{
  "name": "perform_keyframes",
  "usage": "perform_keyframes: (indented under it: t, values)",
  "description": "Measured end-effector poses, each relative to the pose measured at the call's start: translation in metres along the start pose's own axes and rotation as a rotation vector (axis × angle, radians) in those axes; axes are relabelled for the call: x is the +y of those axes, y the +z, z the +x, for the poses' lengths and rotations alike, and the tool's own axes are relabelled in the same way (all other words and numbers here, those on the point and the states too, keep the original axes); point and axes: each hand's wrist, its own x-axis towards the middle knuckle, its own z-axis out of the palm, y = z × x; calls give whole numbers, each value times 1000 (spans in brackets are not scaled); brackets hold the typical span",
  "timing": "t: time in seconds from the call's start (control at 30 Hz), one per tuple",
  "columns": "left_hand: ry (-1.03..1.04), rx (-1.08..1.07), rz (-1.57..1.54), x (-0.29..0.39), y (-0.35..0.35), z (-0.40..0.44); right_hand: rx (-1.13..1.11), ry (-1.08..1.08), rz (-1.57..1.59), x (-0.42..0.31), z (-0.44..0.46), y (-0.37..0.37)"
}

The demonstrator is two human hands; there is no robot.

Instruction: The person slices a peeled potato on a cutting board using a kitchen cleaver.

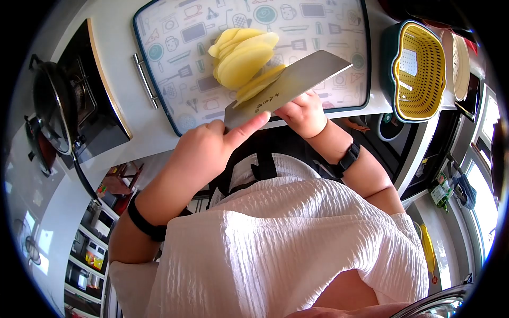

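Observation:
A broad cleaver point(297, 79) is tilted above the near part of a patterned cutting board point(183, 53), its blade slanting up to the right. My left hand point(204, 148) is closed at the blade's lower left end, with one finger stretched along the metal; the handle is hidden in the fist. Pale yellow slices point(246, 58) lie overlapped in a pile on the board, and a few more lean against the blade. My right hand point(305, 114) is curled closed beside the blade's right half. Its fingertips are partly hidden by the blade, so what they hold cannot be made out.
A yellow basket point(419, 100) sits in a dark green basin right of the board, with a pale round container point(460, 66) beyond it. At the left are a metal handle point(144, 79), a black hob point(101, 100) and a pan with a glass lid point(53, 108).

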Motion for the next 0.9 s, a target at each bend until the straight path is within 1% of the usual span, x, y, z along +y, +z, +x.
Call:
perform_keyframes:
  t: [0.13,0.23,0.4,0.5,0.63,0.73,0.83,0.9]
  values:
    - [23,39,-16,-8,7,12,47,-45,-24,0,5,0]
    - [38,49,-30,-12,9,16,68,-35,-5,1,5,3]
    - [54,93,-30,-19,21,27,71,-35,10,3,1,5]
    - [63,83,-30,-24,21,26,74,-28,8,2,1,5]
    - [42,146,-86,-32,18,27,62,-29,11,2,2,4]
    - [33,142,-104,-23,7,16,39,-38,-4,2,2,3]
    - [21,127,-103,0,-10,-5,-35,-37,1,4,1,-1]
    - [-6,34,-89,11,-22,-20,-87,309,325,6,-5,14]
